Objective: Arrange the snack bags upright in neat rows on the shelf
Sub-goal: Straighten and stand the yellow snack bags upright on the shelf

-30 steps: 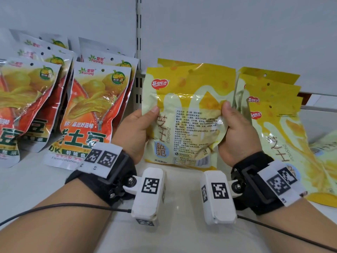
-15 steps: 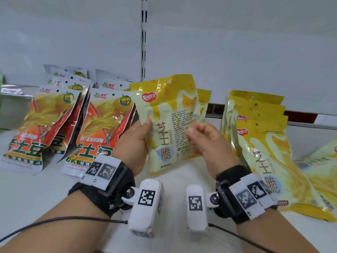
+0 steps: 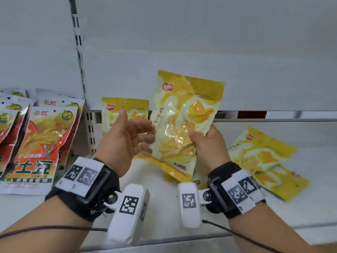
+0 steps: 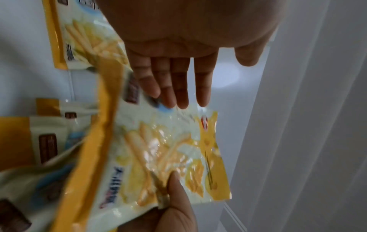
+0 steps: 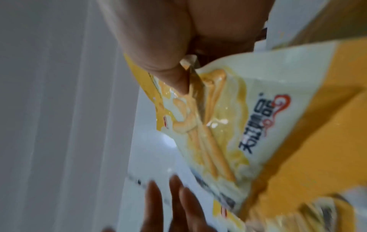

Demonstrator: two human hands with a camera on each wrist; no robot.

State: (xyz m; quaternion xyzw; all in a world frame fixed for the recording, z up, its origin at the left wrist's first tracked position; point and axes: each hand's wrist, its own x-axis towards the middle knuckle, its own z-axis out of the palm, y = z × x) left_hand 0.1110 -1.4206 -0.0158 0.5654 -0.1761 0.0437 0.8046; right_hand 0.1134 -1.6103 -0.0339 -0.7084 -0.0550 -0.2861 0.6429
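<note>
One yellow bag (image 3: 184,125), "Fanrong" bags (image 3: 42,143)

Snack bags: one yellow bag (image 3: 184,123) held upright above the shelf (image 3: 273,212), one yellow (image 3: 125,108) standing against the back, more yellow (image 3: 262,161) lying flat at right, orange bags (image 3: 42,143) leaning in rows at left.

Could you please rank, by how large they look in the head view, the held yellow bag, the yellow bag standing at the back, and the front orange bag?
1. Front orange bag and held yellow bag, gripped by the right hand: alike, and both nearer the camera, so unranked.
2. Back yellow bag: smallest, partly hidden by the left hand.
</note>
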